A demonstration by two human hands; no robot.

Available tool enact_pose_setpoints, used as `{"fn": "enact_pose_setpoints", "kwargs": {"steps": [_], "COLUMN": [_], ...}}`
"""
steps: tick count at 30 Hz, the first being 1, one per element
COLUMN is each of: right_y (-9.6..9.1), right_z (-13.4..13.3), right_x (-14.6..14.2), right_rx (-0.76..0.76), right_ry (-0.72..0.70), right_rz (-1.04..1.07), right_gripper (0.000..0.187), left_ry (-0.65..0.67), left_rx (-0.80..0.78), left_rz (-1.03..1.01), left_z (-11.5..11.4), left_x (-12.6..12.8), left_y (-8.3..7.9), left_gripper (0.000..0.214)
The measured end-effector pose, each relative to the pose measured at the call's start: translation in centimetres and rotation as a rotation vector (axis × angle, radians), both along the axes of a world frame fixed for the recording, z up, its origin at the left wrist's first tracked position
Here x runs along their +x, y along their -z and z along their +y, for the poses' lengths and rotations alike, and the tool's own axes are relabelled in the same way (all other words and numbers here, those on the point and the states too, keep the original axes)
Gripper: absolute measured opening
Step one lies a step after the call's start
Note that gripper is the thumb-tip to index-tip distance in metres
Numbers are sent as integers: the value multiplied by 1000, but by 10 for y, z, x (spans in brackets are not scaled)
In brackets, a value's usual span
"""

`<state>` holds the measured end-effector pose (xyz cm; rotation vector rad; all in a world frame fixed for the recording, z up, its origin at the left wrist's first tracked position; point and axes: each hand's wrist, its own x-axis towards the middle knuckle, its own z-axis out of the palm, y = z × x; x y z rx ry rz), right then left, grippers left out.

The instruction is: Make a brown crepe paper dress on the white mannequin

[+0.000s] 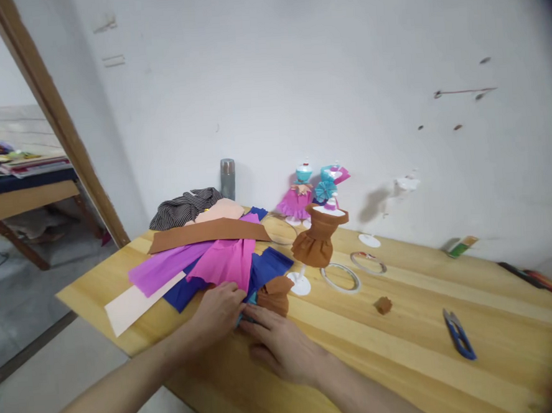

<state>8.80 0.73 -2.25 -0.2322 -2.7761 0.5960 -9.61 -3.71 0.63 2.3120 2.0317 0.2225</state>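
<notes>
My left hand [219, 313] rests on the wooden table [406, 342] at the near edge of a pile of crepe paper sheets [214, 260] in purple, pink, blue, brown and cream; its fingers curl at the blue and pink sheets. My right hand [279, 346] lies flat beside it, fingers stretched toward a small folded brown paper piece [274, 294]. Just beyond stands a small mannequin on a white stand wearing a brown paper dress [317, 235]. What the left fingers pinch is hidden.
Two tape rings [340, 277] [368, 262] lie past the mannequin. A brown scrap [383, 304] and blue thread snips [459, 334] lie to the right. Dressed paper dolls [303, 192], a grey bottle [228, 178] and striped cloth [185, 207] sit near the wall. A doorway opens left.
</notes>
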Motion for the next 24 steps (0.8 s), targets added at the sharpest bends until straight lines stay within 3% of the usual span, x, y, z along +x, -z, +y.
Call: {"fn": "enact_pose_setpoints", "kwargs": {"steps": [3,6,9,12,16,19,24], "right_y": [1,5,10,15,18,19,20], "right_z": [0,0,2,5,10,12,13], "right_x": [0,0,1,2,1,1,0], "right_rx": [10,49,108,185,235,222,178], "right_ry": [14,21,35,52,99,137,136], "right_rz": [-8,8,73,174,300,333,329], "right_gripper": [45,40,37,36,30,31,31], "left_ry": [-55,-194,-328,-387,-421,-481,-562], "left_rx": [46,124,197,185,121,153,328], "left_rz": [-18,2,56,113,153,186,244], "left_z": [7,28,56,80,104,116,126], "left_x": [-12,-45,-83,-109,-125,-132,-141], "left_y": [-6,-20,-31,-33,-39,-62,-126], "left_gripper": [26,36,32,38,25,32,44]}}
